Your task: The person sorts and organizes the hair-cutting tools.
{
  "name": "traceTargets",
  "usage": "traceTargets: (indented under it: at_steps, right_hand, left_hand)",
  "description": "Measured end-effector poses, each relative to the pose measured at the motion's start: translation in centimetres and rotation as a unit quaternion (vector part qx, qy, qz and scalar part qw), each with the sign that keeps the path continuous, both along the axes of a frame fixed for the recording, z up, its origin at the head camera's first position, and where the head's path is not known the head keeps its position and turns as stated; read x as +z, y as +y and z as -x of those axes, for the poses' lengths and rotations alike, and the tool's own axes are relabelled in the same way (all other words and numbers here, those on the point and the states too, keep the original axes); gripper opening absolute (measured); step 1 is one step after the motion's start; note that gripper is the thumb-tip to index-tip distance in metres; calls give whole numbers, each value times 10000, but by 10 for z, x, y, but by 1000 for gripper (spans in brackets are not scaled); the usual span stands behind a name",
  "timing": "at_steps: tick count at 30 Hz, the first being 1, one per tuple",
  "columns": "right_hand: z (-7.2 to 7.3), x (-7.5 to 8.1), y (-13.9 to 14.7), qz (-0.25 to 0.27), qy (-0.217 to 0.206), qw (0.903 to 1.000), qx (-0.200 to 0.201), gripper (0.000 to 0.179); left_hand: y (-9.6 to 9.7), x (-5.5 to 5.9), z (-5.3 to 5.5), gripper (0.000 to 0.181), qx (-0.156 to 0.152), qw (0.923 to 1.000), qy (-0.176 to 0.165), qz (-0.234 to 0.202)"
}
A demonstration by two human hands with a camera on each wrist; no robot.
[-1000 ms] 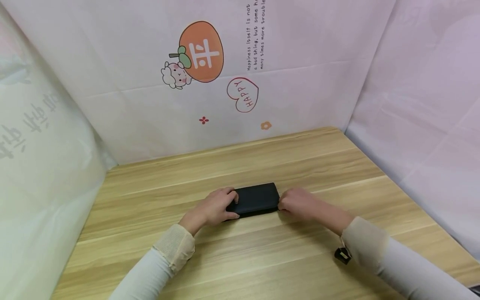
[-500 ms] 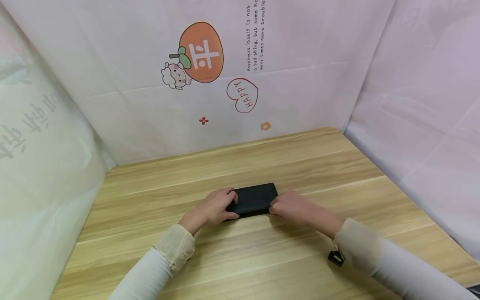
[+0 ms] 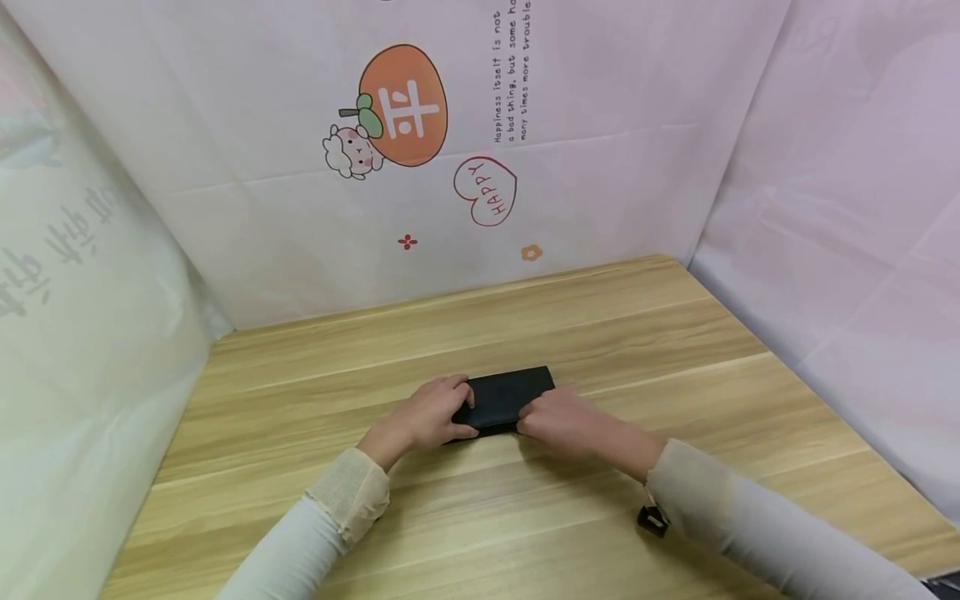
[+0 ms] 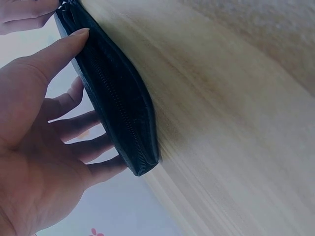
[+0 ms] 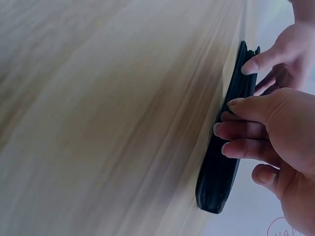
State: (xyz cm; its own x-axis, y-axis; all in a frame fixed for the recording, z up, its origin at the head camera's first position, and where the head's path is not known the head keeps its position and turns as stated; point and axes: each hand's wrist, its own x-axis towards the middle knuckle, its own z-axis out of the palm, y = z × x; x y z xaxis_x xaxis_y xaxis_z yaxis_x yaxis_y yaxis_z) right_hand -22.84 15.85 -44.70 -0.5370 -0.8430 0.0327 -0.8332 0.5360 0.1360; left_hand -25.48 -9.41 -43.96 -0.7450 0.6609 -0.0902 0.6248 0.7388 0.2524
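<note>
A long black zip-around wallet (image 3: 506,400) lies on the wooden table. My left hand (image 3: 429,414) grips its left end, the thumb (image 4: 74,42) on the zippered side and the fingers spread along the opposite side. Zipper teeth run along the side facing the left wrist camera. My right hand (image 3: 562,421) is at the wallet's front edge, right of the middle. In the right wrist view, that hand's thumb and index finger (image 5: 231,123) pinch at the zipper line. A small shiny zipper pull (image 4: 62,4) shows by those fingertips, mostly hidden.
The wood-grain table (image 3: 390,517) extends around the wallet on all sides. White printed sheeting (image 3: 300,250) hangs behind it, with more on the left and right. A small black device (image 3: 652,521) hangs beneath the right cuff.
My right hand has slid left along the wallet's front edge, from its right end towards the middle. The left hand and the wallet have stayed in place.
</note>
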Motion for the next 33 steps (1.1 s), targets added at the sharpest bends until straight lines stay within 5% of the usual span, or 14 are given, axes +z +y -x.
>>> traceTargets:
  at_steps: [22,33]
  right_hand:
    - [-2,-3,-28,290,-278,9992,43,22]
    - [-2,-4,-23,525,-370,9973,-349,27]
  left_hand:
    - [-1,1,0,36,2,10000,-33,-30]
    - [-3,-5,0,38,79,9999,49,-91]
